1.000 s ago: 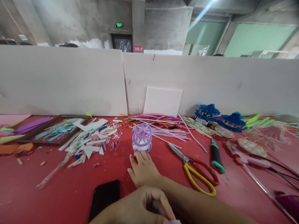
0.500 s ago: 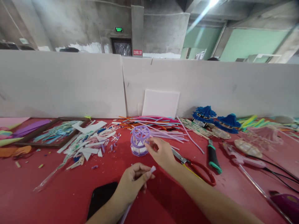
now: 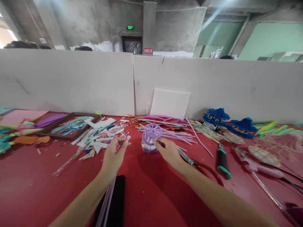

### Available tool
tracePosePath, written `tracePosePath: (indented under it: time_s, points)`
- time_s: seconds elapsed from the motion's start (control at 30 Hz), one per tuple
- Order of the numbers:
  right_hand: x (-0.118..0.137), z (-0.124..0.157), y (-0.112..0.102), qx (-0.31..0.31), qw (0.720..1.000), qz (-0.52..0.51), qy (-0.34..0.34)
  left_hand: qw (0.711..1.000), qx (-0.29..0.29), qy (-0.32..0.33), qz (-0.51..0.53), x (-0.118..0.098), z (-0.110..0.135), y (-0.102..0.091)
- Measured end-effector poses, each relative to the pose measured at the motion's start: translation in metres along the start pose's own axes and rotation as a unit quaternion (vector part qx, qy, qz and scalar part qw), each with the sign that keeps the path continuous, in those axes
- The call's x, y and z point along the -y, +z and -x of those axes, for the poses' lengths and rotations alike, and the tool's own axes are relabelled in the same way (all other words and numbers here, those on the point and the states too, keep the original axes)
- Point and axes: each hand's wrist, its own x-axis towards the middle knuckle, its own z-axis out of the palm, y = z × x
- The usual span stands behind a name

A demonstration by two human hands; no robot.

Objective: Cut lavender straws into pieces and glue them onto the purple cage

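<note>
My right hand [image 3: 169, 153] pinches the edge of a small two-tier purple and white model [image 3: 151, 148], which has a spoked wheel on top and thin posts below. The model tilts a little on the red table. To its left, my left hand [image 3: 115, 154] is closed on a bundle of lilac pipe cleaners [image 3: 107, 198]. Their pale tips stick out past the thumb, and the long ends trail down over a black phone [image 3: 119, 195].
Red-handled cutters [image 3: 208, 171], a utility knife [image 3: 222, 160] and a pink glue gun [image 3: 258, 165] lie to the right. Behind the model is a heap of coloured pipe cleaners [image 3: 165, 121]. White scraps [image 3: 101, 138] and a brown frame [image 3: 71, 137] are on the left.
My left hand has moved up and left with the lilac pipe cleaners, away from my right hand. The model has tipped slightly in my right hand. The whole view has shifted.
</note>
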Motion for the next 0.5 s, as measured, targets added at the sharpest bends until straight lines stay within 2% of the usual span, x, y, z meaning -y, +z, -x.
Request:
tracePosePath:
  time_s: [0.07, 0.23, 0.37, 0.43, 0.5]
  points:
    - [0.003, 0.007, -0.006, 0.010, 1.000, 0.000, 0.002, 1.000, 0.005, -0.011, 0.026, -0.008, 0.006, 0.009]
    - [0.013, 0.029, -0.019, 0.016, 1.000, -0.006, 0.004, 0.990, 0.096, -0.057, 0.089, -0.019, 0.035, 0.044]
    - [0.015, 0.046, -0.026, 0.025, 1.000, -0.012, 0.000, 0.961, 0.140, -0.127, 0.200, -0.012, 0.048, 0.058]
    - [0.015, 0.053, -0.030, 0.020, 1.000, -0.010, -0.003, 0.951, 0.163, -0.157, 0.213, -0.005, 0.053, 0.059]
    - [0.014, 0.058, -0.033, -0.016, 1.000, -0.006, -0.014, 0.944, 0.189, -0.176, 0.208, 0.003, 0.057, 0.059]
